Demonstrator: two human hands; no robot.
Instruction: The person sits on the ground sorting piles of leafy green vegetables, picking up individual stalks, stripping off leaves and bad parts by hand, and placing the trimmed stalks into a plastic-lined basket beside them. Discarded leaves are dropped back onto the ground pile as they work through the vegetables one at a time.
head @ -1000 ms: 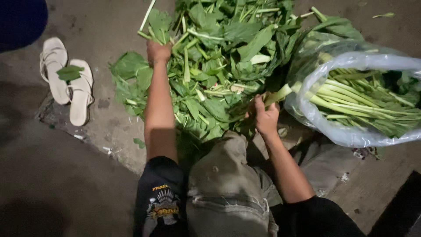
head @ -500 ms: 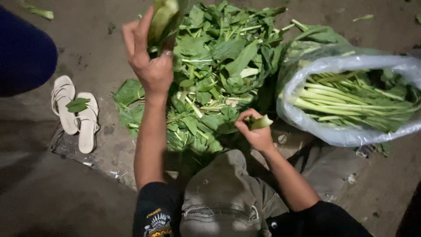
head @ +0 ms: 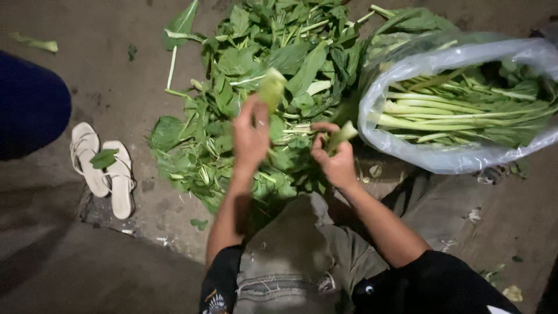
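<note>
Head view. Left hand (head: 251,138) is closed around a leafy stalk (head: 271,88), fingers wrapped on its lower part; the pale cut end points up and away from the body, blurred. Right hand (head: 334,160) pinches a second stalk (head: 342,135) between thumb and fingers, its pale end sticking out above the fist. Both hands are raised just above the near edge of a pile of greens (head: 256,75) spread on the bare ground (head: 116,87), close together but not touching.

Just right of the right hand lies a clear plastic bag (head: 465,157), mouth open toward the pile, holding bundled greens (head: 459,110) with pale stems lying side by side.

A pair of white sandals (head: 102,168) sits on the ground well left of the pile, one loose leaf (head: 104,158) on them.

Person's knee in grey trousers (head: 290,250) is below the hands.
</note>
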